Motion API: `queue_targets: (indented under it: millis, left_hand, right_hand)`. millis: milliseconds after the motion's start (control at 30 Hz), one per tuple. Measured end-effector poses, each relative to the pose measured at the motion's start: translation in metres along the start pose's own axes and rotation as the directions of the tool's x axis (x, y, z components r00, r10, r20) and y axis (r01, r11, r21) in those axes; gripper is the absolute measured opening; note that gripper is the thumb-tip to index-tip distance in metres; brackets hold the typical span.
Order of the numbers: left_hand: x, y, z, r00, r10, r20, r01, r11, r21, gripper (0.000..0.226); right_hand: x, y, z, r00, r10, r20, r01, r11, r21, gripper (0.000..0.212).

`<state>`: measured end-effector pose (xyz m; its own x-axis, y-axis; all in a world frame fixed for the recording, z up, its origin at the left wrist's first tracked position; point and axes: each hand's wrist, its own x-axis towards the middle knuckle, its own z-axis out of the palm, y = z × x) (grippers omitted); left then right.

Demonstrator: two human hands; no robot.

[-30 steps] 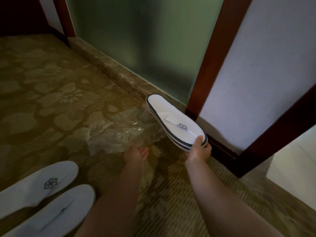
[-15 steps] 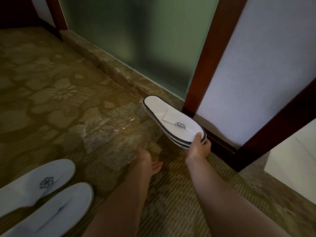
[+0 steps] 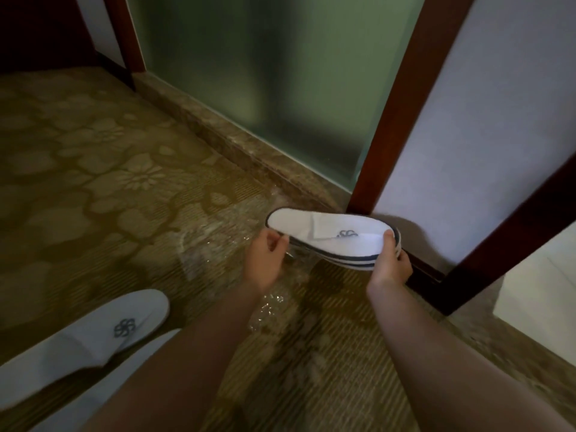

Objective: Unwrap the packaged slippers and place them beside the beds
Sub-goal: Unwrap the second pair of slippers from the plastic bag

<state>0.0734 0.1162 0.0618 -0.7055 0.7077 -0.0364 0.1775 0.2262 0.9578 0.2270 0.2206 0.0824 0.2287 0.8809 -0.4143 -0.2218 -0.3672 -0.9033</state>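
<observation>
— Holding anything? Tell me where your hands are.
— Your right hand (image 3: 391, 265) clamps the toe end of a stacked pair of white slippers (image 3: 330, 236), thumb on top, fingers under. Your left hand (image 3: 266, 260) pinches the near edge by the heel end. The pair hangs off the floor, flat, close to the dark wooden door frame (image 3: 402, 98).
— And the wrapper?
— Clear plastic wrap (image 3: 212, 244) lies crumpled on the patterned carpet (image 3: 93, 188), under and left of your hands.
— Room to move?
— Right is tight: the frame and the white wall (image 3: 486, 120). A stone sill (image 3: 237, 145) runs below the frosted glass (image 3: 265, 73). Left, the carpet is bare up to two loose slippers (image 3: 93, 338) at the lower left edge.
</observation>
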Motion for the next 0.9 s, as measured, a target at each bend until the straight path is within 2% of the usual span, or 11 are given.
queue_targets:
  millis: [67,133,233,333,433,533,633,733,833,900]
  left_hand:
    - [0.0,0.0,-0.019,0.992,0.125,0.011,-0.125,0.981,0.148,0.032]
    - [0.001,-0.002,-0.038,0.978,0.185,0.092,-0.205,0.927,0.315,0.066]
    - [-0.002,-0.007,-0.065,0.953,0.102,0.287,-0.233,0.85,0.472,0.113]
    - [-0.01,-0.007,-0.079,0.92,0.059,0.388,-0.25,0.849,0.465,0.126]
    - [-0.014,0.0,-0.091,0.9,-0.005,0.435,-0.159,0.927,0.341,0.112]
    - [-0.017,0.005,-0.106,0.884,-0.063,0.463,-0.038,0.978,0.205,0.064]
    - [-0.018,0.002,-0.121,0.919,-0.108,0.38,0.052,0.987,0.155,0.04]
    - [-0.02,-0.001,-0.127,0.94,-0.181,0.29,0.173,0.983,0.052,0.038]
    - [-0.02,0.001,-0.128,0.958,-0.217,0.19,0.244,0.96,-0.134,0.027]
    - [-0.019,0.004,-0.127,0.954,-0.232,0.191,0.273,0.935,-0.225,0.02]
  right_hand:
    - [-0.008,-0.001,0.004,0.999,-0.014,0.046,0.014,1.0,0.008,0.032]
    - [-0.019,-0.002,0.01,0.993,-0.057,0.099,0.059,0.998,-0.014,0.024]
    - [-0.035,-0.004,0.022,0.977,-0.095,0.192,0.11,0.991,-0.07,0.024]
    - [-0.051,-0.004,0.036,0.951,-0.083,0.298,0.128,0.983,-0.135,0.024]
    - [-0.065,-0.001,0.049,0.929,-0.04,0.368,0.116,0.975,-0.188,0.027]
    - [-0.075,0.004,0.057,0.899,0.004,0.438,0.107,0.968,-0.229,0.03]
    - [-0.084,0.008,0.064,0.825,0.13,0.55,0.052,0.951,-0.304,0.049]
    - [-0.093,0.01,0.071,0.68,0.311,0.664,-0.073,0.93,-0.36,0.055]
    - [-0.105,0.014,0.074,0.518,0.422,0.744,-0.088,0.892,-0.444,0.048]
    - [-0.113,0.018,0.076,0.465,0.46,0.756,-0.108,0.877,-0.467,0.045]
